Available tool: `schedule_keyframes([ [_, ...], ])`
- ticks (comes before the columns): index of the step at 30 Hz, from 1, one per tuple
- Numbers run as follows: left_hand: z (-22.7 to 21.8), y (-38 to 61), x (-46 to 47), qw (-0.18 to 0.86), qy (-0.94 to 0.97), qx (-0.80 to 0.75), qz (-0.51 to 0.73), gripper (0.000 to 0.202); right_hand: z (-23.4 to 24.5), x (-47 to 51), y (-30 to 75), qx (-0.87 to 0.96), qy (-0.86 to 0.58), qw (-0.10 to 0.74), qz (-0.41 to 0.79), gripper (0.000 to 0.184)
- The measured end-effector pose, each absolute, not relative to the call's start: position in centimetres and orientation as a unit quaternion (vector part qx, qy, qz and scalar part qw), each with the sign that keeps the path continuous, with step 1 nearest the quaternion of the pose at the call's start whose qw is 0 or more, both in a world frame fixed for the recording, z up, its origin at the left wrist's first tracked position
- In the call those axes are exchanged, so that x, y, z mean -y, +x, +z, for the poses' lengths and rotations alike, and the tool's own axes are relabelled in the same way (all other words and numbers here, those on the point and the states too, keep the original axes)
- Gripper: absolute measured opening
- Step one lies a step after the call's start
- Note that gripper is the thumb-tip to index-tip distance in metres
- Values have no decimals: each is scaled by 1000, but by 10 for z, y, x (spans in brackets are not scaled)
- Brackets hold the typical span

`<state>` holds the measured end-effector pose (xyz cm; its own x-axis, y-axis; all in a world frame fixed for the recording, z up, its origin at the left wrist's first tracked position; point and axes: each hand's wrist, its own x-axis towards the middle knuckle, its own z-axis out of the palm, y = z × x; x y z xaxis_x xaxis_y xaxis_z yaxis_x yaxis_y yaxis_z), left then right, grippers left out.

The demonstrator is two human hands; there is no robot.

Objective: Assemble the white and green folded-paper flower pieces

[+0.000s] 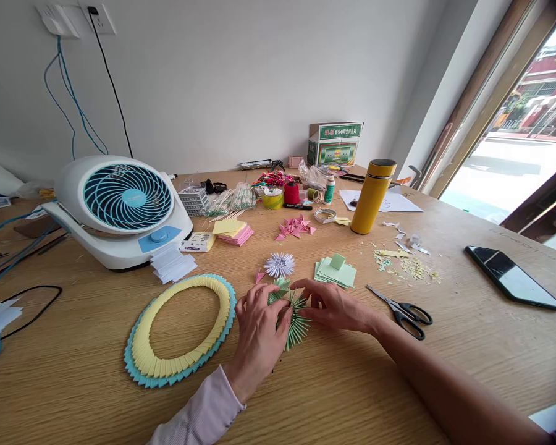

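Pale wood-grain tabletop (352,395) runs back to a plain white wall (241,80), and beyond a wooden frame (484,93) at the right shows a sunlit street. Near the middle of the tabletop, a round green folded-paper rosette with thin radiating spikes (298,332) sits between two bare hands. The left hand (262,318), below a pale lilac sleeve (204,411), has its thumb and fingers closed on the rosette's left side. The right hand (336,306) reaches over from the other side, its bent fingers at the upper right spikes; whether they pinch or merely touch, I cannot tell.

Just behind the hands lies a white spiky paper rosette (280,265), with pale green paper sheets (328,274) to its right and pink folded-paper pieces (296,227) farther back. A large yellow and blue folded-paper ring (141,347) lies flat to the left, near a white and blue desk fan (127,198). Black-handled metal scissors (395,303) rest near the right forearm, and a yellow cylindrical bottle (373,201) stands upright beyond.
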<state>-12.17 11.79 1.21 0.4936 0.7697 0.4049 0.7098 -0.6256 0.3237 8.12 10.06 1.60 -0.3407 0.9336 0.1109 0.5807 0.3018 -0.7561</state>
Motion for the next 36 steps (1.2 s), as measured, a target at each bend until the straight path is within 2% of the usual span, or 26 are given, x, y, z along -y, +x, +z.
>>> schedule_keyframes([
  [8, 8, -122, -118, 58, 857, -426, 283, 16, 21, -99, 80, 744, -497, 297, 334, 34],
  [36, 2, -123, -117, 56, 855, -414, 306, 13, 25, -100, 77, 713, -531, 281, 362, 35],
])
